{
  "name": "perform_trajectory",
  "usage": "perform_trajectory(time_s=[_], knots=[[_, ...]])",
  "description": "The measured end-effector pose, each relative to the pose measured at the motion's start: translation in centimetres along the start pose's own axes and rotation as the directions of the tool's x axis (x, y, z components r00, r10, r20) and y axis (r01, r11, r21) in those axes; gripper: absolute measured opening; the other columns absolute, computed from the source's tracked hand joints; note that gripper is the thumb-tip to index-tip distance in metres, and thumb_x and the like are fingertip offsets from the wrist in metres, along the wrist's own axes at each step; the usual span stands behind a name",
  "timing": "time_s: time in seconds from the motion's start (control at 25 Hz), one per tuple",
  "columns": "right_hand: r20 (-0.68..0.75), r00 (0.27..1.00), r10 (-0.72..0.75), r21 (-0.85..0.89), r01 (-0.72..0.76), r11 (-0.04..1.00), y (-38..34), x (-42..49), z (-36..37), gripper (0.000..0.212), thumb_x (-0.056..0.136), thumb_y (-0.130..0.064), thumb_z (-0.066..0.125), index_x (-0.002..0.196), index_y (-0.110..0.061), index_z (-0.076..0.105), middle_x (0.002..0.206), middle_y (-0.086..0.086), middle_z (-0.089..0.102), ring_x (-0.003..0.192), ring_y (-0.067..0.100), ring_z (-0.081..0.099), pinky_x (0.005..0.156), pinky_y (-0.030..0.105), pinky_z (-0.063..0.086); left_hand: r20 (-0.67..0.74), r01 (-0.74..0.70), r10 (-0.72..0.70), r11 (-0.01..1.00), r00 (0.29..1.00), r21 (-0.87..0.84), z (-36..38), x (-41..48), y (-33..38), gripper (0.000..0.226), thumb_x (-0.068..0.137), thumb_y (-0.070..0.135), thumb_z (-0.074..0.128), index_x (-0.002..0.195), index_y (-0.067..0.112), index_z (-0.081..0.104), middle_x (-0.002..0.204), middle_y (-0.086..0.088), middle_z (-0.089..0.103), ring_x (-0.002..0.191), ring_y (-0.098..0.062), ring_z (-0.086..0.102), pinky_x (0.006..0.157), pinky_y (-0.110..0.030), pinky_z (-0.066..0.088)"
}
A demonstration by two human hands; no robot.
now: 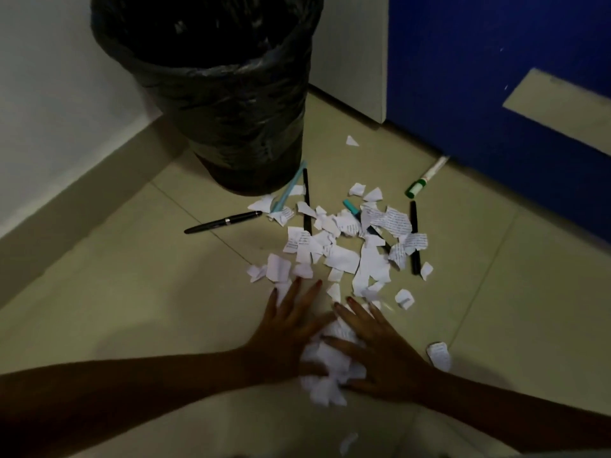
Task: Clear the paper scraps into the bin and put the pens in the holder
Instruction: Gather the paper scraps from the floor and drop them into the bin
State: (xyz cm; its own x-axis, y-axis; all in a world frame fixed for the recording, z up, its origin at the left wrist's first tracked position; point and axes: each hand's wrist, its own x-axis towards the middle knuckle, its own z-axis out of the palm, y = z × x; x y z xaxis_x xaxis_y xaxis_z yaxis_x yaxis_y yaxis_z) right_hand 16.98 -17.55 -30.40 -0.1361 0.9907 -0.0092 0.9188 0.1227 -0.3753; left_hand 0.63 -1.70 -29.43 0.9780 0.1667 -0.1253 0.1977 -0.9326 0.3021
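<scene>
Torn white paper scraps (344,256) lie scattered on the tiled floor in front of a bin (211,94) lined with a black bag. My left hand (284,335) and my right hand (380,352) rest flat on the floor, fingers spread, with a small heap of scraps (330,368) gathered between them. Among the scraps lie several pens: a black fountain pen (223,222), a light blue pen (287,190), a thin black pen (306,200), a teal-capped pen (355,211), a black marker (414,238) and a white marker with a green cap (426,178). No pen holder is in view.
A blue cabinet (496,94) stands at the right, a white wall (49,94) with a grey skirting at the left. Stray scraps lie near the cabinet (351,141), at the right (439,356) and close to me (348,442).
</scene>
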Motion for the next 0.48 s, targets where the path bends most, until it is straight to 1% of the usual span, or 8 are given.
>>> perform_trajectory(time_s=[0.04, 0.08, 0.12, 0.2, 0.28, 0.36, 0.44, 0.48], knots=[[-0.046, 0.998, 0.029, -0.003, -0.030, 1.000, 0.5, 1.3, -0.2, 0.066, 0.084, -0.062, 0.043, 0.140, -0.036, 0.020, 0.152, 0.013, 0.022, 0.141, 0.032, 0.015, 0.107, 0.060, 0.032, -0.040, 0.013, -0.013, 1.000, 0.999, -0.021, -0.8, 1.1, -1.0, 0.076, 0.078, 0.077, 0.022, 0.140, 0.035, 0.014, 0.154, -0.005, -0.008, 0.138, -0.032, -0.011, 0.098, -0.070, 0.014], [-0.083, 0.995, 0.047, -0.002, -0.047, 0.999, 1.2, 2.6, -0.8, 0.063, 0.086, -0.059, 0.041, 0.140, -0.033, 0.022, 0.149, 0.014, 0.027, 0.140, 0.031, 0.017, 0.107, 0.060, 0.032, -0.096, 0.014, -0.020, 0.998, 0.995, -0.060, -1.6, 2.0, -2.1, 0.071, 0.082, 0.072, 0.023, 0.139, 0.030, 0.021, 0.151, -0.005, 0.003, 0.138, -0.032, -0.003, 0.101, -0.069, 0.018], [-0.114, 0.992, 0.053, 0.011, -0.052, 0.999, 2.1, 3.8, -1.9, 0.061, 0.087, -0.056, 0.042, 0.140, -0.030, 0.026, 0.148, 0.015, 0.029, 0.140, 0.031, 0.018, 0.109, 0.058, 0.029, -0.148, 0.011, -0.026, 0.995, 0.989, -0.097, -2.6, 2.8, -3.1, 0.067, 0.085, 0.067, 0.028, 0.137, 0.026, 0.026, 0.149, -0.006, 0.010, 0.138, -0.032, 0.004, 0.104, -0.067, 0.022], [-0.208, 0.974, 0.086, 0.106, -0.065, 0.992, 4.3, 6.1, -4.4, 0.061, 0.085, -0.050, 0.051, 0.136, -0.020, 0.035, 0.147, 0.017, 0.032, 0.139, 0.029, 0.022, 0.112, 0.049, 0.026, -0.241, 0.012, -0.049, 0.988, 0.969, -0.153, -4.1, 4.2, -5.0, 0.063, 0.087, 0.056, 0.038, 0.137, 0.020, 0.027, 0.150, -0.008, 0.014, 0.139, -0.030, 0.010, 0.109, -0.060, 0.022], [-0.240, 0.958, 0.155, 0.175, -0.115, 0.978, 6.2, 8.4, -6.4, 0.065, 0.084, -0.051, 0.052, 0.135, -0.014, 0.036, 0.147, 0.018, 0.032, 0.139, 0.028, 0.024, 0.113, 0.042, 0.026, -0.279, 0.085, -0.144, 0.974, 0.950, -0.211, -5.0, 6.0, -6.4, 0.068, 0.084, 0.052, 0.042, 0.138, 0.016, 0.023, 0.152, -0.012, 0.015, 0.141, -0.029, 0.007, 0.112, -0.056, 0.018], [-0.147, 0.969, 0.196, 0.190, -0.167, 0.968, 7.3, 10.1, -6.9, 0.070, 0.085, -0.058, 0.038, 0.139, -0.013, 0.030, 0.148, 0.020, 0.029, 0.138, 0.030, 0.024, 0.112, 0.041, 0.024, -0.208, 0.147, -0.196, 0.962, 0.958, -0.228, -5.4, 7.5, -7.1, 0.076, 0.083, 0.063, 0.034, 0.142, 0.019, 0.014, 0.154, -0.011, 0.008, 0.142, -0.029, 0.001, 0.113, -0.056, 0.012], [-0.028, 0.989, 0.147, 0.114, -0.143, 0.983, 7.0, 10.2, -6.0, 0.075, 0.085, -0.062, 0.025, 0.140, -0.011, 0.027, 0.147, 0.021, 0.032, 0.136, 0.033, 0.030, 0.109, 0.042, 0.025, -0.061, 0.116, -0.129, 0.975, 0.990, -0.188, -4.6, 7.1, -6.6, 0.080, 0.080, 0.073, 0.020, 0.143, 0.027, -0.001, 0.154, -0.003, -0.005, 0.141, -0.023, -0.012, 0.115, -0.054, 0.003], [-0.001, 0.995, 0.100, 0.062, -0.100, 0.993, 6.3, 9.5, -5.3, 0.075, 0.087, -0.061, 0.023, 0.140, -0.009, 0.028, 0.146, 0.020, 0.034, 0.135, 0.032, 0.031, 0.109, 0.042, 0.027, -0.007, 0.070, -0.072, 0.981, 0.997, -0.178, -3.9, 6.0, -5.6, 0.078, 0.081, 0.072, 0.017, 0.142, 0.030, -0.007, 0.154, -0.001, -0.008, 0.140, -0.020, -0.016, 0.116, -0.051, 0.000]])
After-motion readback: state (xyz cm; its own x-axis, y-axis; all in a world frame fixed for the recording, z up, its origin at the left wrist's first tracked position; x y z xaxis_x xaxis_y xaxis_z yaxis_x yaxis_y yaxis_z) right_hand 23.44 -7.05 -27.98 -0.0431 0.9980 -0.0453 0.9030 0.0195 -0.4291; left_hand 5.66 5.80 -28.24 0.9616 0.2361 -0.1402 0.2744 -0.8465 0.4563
